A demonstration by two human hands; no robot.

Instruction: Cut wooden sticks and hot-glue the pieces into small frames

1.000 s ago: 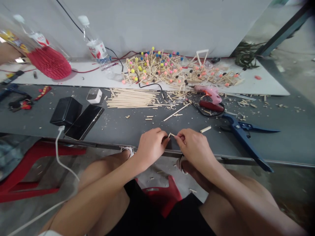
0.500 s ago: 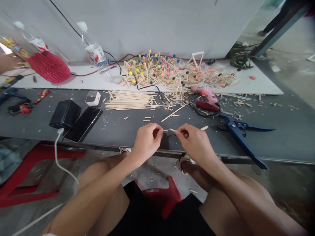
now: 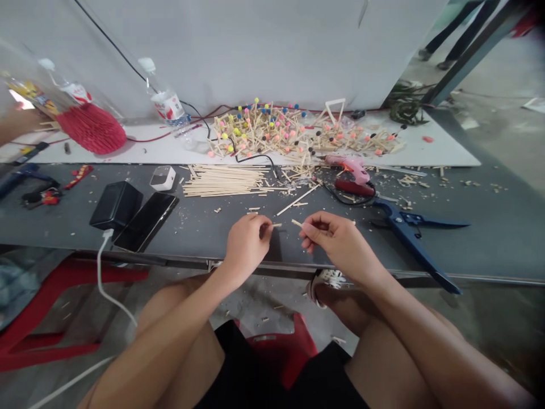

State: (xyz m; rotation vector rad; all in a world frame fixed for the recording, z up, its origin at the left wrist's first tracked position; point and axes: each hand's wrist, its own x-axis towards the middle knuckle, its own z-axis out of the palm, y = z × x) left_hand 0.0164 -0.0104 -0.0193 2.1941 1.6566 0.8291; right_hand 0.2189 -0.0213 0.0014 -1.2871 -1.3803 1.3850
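Observation:
Over the front of the dark table, my left hand (image 3: 248, 241) pinches a short wooden stick piece (image 3: 277, 225) whose pale tip pokes out to the right. My right hand (image 3: 334, 236) pinches another short stick piece (image 3: 297, 223) between thumb and fingers, its end pointing left. A small gap parts the two pieces. Just behind them one longer wooden stick (image 3: 298, 199) lies slanted on the table. Farther back is a row of wooden sticks (image 3: 225, 180), side by side. To the right of my right hand lie blue-handled cutters (image 3: 409, 238), jaws toward the back.
Behind, a heap of sticks with coloured balls (image 3: 264, 128) covers a white board (image 3: 451, 150). A pink glue gun (image 3: 351, 166) lies before it. At left are a black power bank (image 3: 116, 204), a phone (image 3: 147, 221), a white box (image 3: 162, 178) and bottles (image 3: 166, 105). Another person's hand (image 3: 21, 125) shows far left.
My hands have moved apart, widening the gap between the two stick pieces. My right hand's fingers have loosened a little around its piece. The view has shifted slightly.

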